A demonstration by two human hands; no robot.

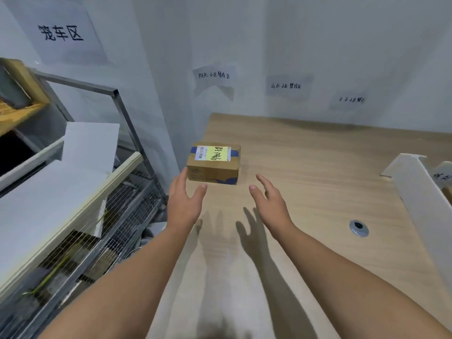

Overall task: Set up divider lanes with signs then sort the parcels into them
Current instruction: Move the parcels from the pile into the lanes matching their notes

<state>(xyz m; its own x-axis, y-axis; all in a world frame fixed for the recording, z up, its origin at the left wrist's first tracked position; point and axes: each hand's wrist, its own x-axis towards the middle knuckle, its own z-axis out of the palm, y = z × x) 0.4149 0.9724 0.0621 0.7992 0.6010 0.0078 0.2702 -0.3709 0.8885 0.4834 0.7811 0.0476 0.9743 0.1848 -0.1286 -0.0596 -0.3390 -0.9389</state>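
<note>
Centrally, parcel (213, 163) on wooden table (318, 167).

Single head camera, wide-angle, faces forward-down, close above table (318, 182).

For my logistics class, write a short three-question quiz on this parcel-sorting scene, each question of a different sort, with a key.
1. True or false: the left hand and the right hand are both open and grip nothing.
2. On which side of the parcel does the white divider stand? A, left; B, right; C, on top of it.
3. How many small paper signs hang behind the table?
Key: 1 true; 2 B; 3 three.
</note>
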